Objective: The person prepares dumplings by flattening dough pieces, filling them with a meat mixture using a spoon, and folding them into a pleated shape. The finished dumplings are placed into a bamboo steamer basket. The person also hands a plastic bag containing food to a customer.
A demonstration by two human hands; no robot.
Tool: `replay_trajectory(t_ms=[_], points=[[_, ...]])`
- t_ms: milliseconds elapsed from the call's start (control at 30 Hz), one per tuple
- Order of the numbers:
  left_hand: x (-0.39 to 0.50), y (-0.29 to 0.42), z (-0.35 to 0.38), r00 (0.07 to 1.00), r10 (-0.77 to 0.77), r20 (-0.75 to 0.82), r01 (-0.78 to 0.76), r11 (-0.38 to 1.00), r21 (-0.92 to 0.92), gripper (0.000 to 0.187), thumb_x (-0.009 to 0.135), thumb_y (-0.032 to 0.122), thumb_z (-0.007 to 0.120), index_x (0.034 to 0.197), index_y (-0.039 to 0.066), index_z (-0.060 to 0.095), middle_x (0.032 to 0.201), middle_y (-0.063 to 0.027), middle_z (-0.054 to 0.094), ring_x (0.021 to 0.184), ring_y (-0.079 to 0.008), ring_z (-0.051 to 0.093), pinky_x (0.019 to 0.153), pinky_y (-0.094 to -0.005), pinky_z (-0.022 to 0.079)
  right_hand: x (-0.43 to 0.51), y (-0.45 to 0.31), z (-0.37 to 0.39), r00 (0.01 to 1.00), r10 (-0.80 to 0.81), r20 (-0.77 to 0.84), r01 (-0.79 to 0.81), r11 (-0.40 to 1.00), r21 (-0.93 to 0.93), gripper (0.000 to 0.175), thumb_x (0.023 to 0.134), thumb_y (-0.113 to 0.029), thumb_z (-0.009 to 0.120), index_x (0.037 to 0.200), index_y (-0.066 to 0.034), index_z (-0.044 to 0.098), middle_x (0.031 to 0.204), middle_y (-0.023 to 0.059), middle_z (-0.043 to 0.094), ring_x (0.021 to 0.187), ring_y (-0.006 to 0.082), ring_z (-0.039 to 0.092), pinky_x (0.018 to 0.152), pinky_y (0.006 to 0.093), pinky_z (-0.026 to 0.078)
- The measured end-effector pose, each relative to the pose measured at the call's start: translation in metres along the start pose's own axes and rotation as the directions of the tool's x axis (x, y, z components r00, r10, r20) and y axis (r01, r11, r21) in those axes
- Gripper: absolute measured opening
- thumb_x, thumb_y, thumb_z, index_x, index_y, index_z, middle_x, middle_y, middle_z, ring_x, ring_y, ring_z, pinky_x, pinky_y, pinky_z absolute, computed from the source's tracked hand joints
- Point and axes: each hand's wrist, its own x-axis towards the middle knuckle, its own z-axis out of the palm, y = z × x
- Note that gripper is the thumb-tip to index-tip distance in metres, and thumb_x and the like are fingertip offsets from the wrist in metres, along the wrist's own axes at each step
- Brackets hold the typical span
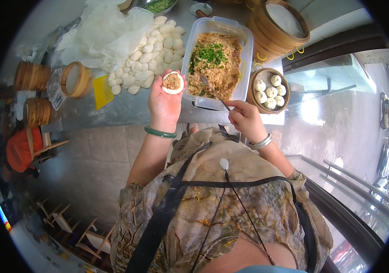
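Note:
My left hand (164,104) is palm up, with a round dough wrapper (173,91) resting on its fingers. Brown minced filling (172,82) covers the middle of that wrapper. In my right hand (245,117) is the handle of a metal spoon (217,96), whose tip touches the filling in a translucent plastic tub (246,37). Chopped green onion (211,54) lies on top of the mince there. Left of the tub, many pale dough pieces (148,58) sit close together on the metal table (78,114). A bamboo steamer (268,108) right of the tub holds several pleated buns (271,92).
Stacked bamboo steamers (266,37) stand at the back right. Crumpled translucent sheeting (109,37) partly covers the dough. A yellow scraper (102,92) and an open steamer ring (75,79) lie to the left. A bowl of chopped greens (160,6) is at the back. Someone in orange (24,149) is at far left.

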Motion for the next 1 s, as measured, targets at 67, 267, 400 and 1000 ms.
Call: replay_trajectory(t_ms=[67, 267, 400, 1000], points=[[0.0, 0.0, 0.002, 0.999, 0.027, -0.024, -0.026, 0.999, 0.027, 0.036, 0.099, 0.028, 0.035, 0.114, 0.0, 0.052, 0.115, -0.0195, 0.057, 0.107, -0.0349, 0.055, 0.092, -0.0451, 0.045, -0.006, -0.013, -0.004, 1.0, 0.014, 0.002, -0.014, 0.999, 0.042, 0.028, 0.086, 0.001, 0.052, 0.113, 0.0039, 0.059, 0.064, -0.0005, 0.053, 0.052, 0.0037, 0.044, 0.045, 0.0192, 0.035], [-0.002, -0.011, 0.013, 1.0, -0.006, -0.028, 0.006, 1.0, -0.003, 0.035, 0.1, 0.026, 0.031, 0.114, -0.001, 0.05, 0.113, -0.0202, 0.056, 0.109, -0.0387, 0.053, 0.096, -0.0495, 0.043, -0.021, -0.035, -0.01, 0.994, -0.077, 0.075, 0.061, 0.978, 0.197, 0.029, 0.087, 0.002, 0.052, 0.115, 0.0031, 0.059, 0.065, 0.0006, 0.052, 0.054, 0.0045, 0.044, 0.047, 0.0202, 0.036], [0.001, -0.015, 0.007, 0.999, 0.046, -0.003, -0.046, 0.999, -0.023, 0.035, 0.1, 0.026, 0.033, 0.113, -0.001, 0.05, 0.114, -0.0197, 0.056, 0.11, -0.0381, 0.053, 0.096, -0.048, 0.043, -0.013, -0.016, -0.012, 0.933, -0.357, -0.048, 0.305, 0.854, -0.421, 0.026, 0.083, 0.001, 0.056, 0.107, 0.0012, 0.064, 0.06, 0.0095, 0.054, 0.051, 0.0136, 0.05, 0.052, 0.0296, 0.043], [-0.036, 0.0, -0.022, 0.981, 0.065, -0.184, -0.073, 0.996, -0.041, 0.034, 0.099, 0.026, 0.034, 0.112, 0.001, 0.053, 0.114, -0.0191, 0.057, 0.109, -0.0351, 0.054, 0.096, -0.0483, 0.043, 0.07, -0.037, -0.003, 0.9, 0.045, 0.434, 0.214, 0.821, -0.53, 0.026, 0.084, -0.006, 0.047, 0.101, 0.0043, 0.064, 0.057, 0.0049, 0.058, 0.042, 0.0106, 0.052, 0.041, 0.0262, 0.041]])
